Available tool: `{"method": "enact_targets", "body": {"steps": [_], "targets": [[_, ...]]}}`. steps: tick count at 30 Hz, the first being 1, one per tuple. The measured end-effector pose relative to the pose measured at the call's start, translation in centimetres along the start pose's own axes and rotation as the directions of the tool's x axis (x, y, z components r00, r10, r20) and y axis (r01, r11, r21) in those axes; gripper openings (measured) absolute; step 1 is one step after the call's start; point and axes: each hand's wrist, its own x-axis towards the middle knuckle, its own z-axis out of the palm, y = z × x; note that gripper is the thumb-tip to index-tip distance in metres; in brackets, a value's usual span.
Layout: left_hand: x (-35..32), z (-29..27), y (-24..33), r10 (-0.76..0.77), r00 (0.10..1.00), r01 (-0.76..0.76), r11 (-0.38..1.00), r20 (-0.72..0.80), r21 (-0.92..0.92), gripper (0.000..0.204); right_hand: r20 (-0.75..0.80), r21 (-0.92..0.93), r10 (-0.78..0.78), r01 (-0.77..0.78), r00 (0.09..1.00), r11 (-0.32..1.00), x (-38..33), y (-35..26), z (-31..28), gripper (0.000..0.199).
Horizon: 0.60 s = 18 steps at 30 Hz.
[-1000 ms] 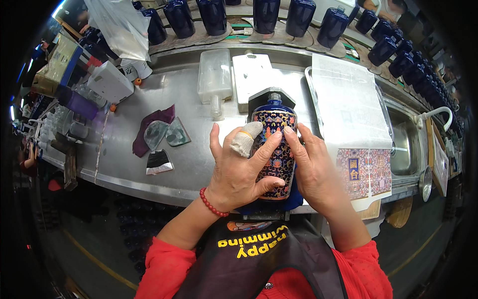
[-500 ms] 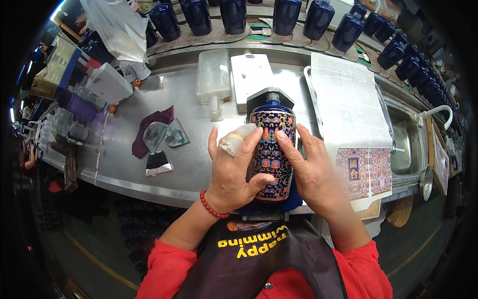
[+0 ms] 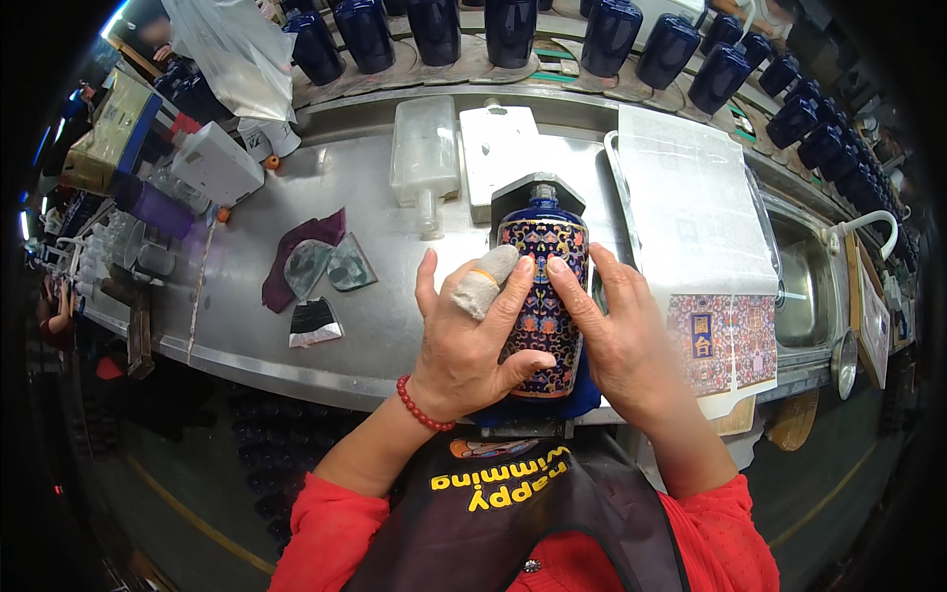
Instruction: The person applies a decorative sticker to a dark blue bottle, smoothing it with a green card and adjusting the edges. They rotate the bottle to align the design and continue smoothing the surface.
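A dark blue bottle (image 3: 542,321) with a colourful floral decal lies on its back in front of me, its neck pointing away. It rests in a dark angular holder (image 3: 510,193), with blue cloth (image 3: 586,395) under its near end. My left hand (image 3: 464,340) has its fingers spread, the index fingertip and thumb on the decal; a grey cloth cover (image 3: 479,289) wraps one finger. Opposite, my right hand (image 3: 623,340) lays its outstretched index finger on the decal, the other fingers along the bottle's right side. The two index fingertips are close together.
Patterned decal sheets (image 3: 712,345) and white paper (image 3: 681,197) lie at right, beside a sink (image 3: 804,286). A clear bottle (image 3: 424,158) and white block (image 3: 496,148) stand beyond the holder. Scraper-like pieces (image 3: 326,261) lie left. Blue bottles (image 3: 437,30) line a conveyor behind.
My left hand has shifted slightly right, its covered finger lifting a little and its thumb sliding over the decal. My right hand stays nearly still. The conveyor bottles have moved right.
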Motion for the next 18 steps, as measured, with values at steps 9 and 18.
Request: {"method": "enact_targets", "body": {"steps": [9, 18], "targets": [[-0.4, 0.4, 0.1, -0.011, 0.999, 0.012, 0.999, 0.033, -0.031, 0.090, 0.046, 0.065, 0.058, -0.061, 0.997, 0.996, 0.0, -0.2, -0.2, 0.070], [-1.5, 0.6, 0.4, -0.016, 0.998, 0.021, 0.996, 0.054, -0.084, 0.098, 0.019, -0.021, 0.018, -0.018, 1.000, 1.000, -0.5, -0.3, 0.0, 0.068]]}}
